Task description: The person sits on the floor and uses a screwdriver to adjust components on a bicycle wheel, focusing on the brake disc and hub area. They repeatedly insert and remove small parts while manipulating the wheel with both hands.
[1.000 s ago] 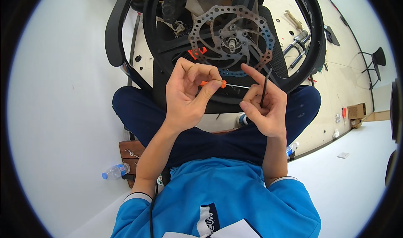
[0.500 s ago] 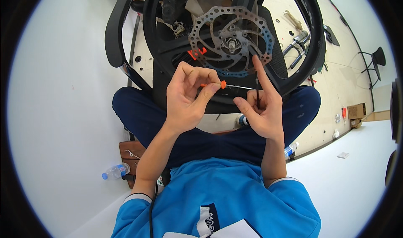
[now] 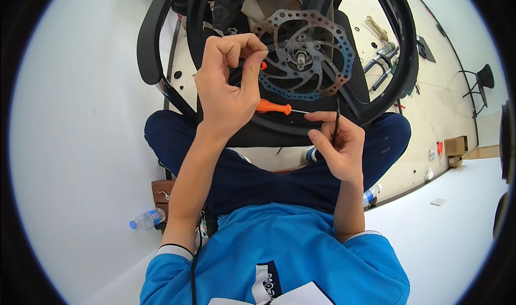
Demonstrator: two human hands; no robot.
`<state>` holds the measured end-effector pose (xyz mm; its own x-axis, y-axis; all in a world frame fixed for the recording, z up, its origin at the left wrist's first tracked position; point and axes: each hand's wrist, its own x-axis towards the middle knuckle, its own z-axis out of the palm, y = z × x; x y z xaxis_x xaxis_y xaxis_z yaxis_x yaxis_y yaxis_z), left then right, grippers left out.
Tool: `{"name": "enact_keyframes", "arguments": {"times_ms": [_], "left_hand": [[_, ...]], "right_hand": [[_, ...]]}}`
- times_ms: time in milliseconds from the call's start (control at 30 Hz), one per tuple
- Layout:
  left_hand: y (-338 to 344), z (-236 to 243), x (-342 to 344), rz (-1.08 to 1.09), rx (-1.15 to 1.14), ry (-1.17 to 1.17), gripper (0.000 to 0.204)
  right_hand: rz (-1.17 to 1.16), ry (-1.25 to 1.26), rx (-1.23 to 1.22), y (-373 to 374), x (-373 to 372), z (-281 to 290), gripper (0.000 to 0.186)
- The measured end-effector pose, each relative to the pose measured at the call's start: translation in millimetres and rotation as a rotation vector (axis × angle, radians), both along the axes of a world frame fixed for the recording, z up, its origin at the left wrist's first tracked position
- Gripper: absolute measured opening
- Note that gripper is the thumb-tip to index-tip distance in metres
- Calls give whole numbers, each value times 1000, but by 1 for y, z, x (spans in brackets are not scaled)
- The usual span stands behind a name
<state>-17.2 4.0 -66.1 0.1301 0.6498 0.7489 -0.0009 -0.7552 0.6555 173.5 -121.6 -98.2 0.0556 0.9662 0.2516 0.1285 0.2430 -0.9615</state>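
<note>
My left hand is raised over the left side of a drilled metal brake disc, thumb and forefinger pinched; whatever is between them is too small to make out. The disc sits on the hub of a black spoked wheel resting on a black chair. An orange-handled screwdriver lies across the near part of the wheel, just below my left hand. My right hand has curled fingers round a thin black rod, perhaps a hex key, with the forefinger at the screwdriver's shaft.
A black armrest rises at the left. On the pale floor are a bicycle fork, a cardboard box and a small black chair. Plastic bottles lie low at both sides, one by a wooden block.
My left hand has let go of the screwdriver and moved up toward the disc. My right forefinger, earlier stretched up toward the disc, has bent down to the screwdriver's shaft.
</note>
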Motion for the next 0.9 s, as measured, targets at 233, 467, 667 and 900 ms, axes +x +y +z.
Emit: {"name": "enact_keyframes", "arguments": {"times_ms": [233,467,667,900], "left_hand": [[2,-6,-2,100,88,145,32],[0,-5,2,76,73,120,32],[0,-4,1,63,65,107,32],[5,1,3,74,65,107,31]], "right_hand": [[1,16,13,1,2,-2,21],[24,40,-17,-1,2,-2,19],[32,52,-7,1,2,-1,18],[30,38,6,1,3,-4,17]]}}
